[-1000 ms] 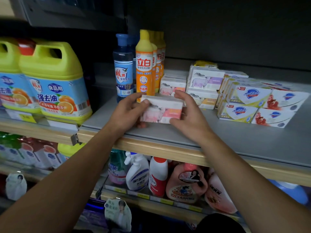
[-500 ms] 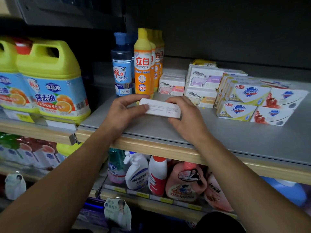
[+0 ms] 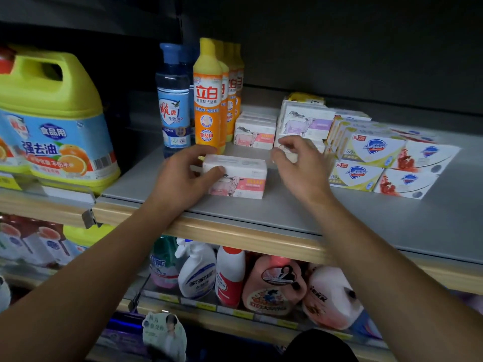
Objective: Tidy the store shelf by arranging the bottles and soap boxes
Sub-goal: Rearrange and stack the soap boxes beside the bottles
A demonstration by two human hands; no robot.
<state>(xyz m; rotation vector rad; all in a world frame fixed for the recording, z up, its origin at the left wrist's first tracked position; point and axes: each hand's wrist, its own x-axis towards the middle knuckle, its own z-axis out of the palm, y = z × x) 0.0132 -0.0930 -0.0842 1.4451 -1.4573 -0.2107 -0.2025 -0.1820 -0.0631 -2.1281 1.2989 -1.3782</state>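
A white soap box with a pink sheep print (image 3: 243, 178) stands on the grey shelf (image 3: 287, 220), its front facing me. My left hand (image 3: 183, 178) grips its left end, thumb on the front and fingers over the top. Just right of the box hovers my right hand (image 3: 300, 165), fingers loosely curled and holding nothing. Behind stand matching pink boxes (image 3: 254, 134), a stack of purple-print boxes (image 3: 305, 121), a blue bottle (image 3: 173, 100) and a row of orange bottles (image 3: 207, 100).
White Safeguard soap boxes (image 3: 371, 158) are stacked at the right. Large yellow jugs (image 3: 52, 121) fill the neighbouring shelf on the left. Spray bottles (image 3: 196, 273) and pink jugs (image 3: 274, 288) stand on the shelf below. Bare grey shelf runs along the front right.
The pink soap box went from tilted in both hands to standing on the shelf. My right hand let go of it and moved off to the right.
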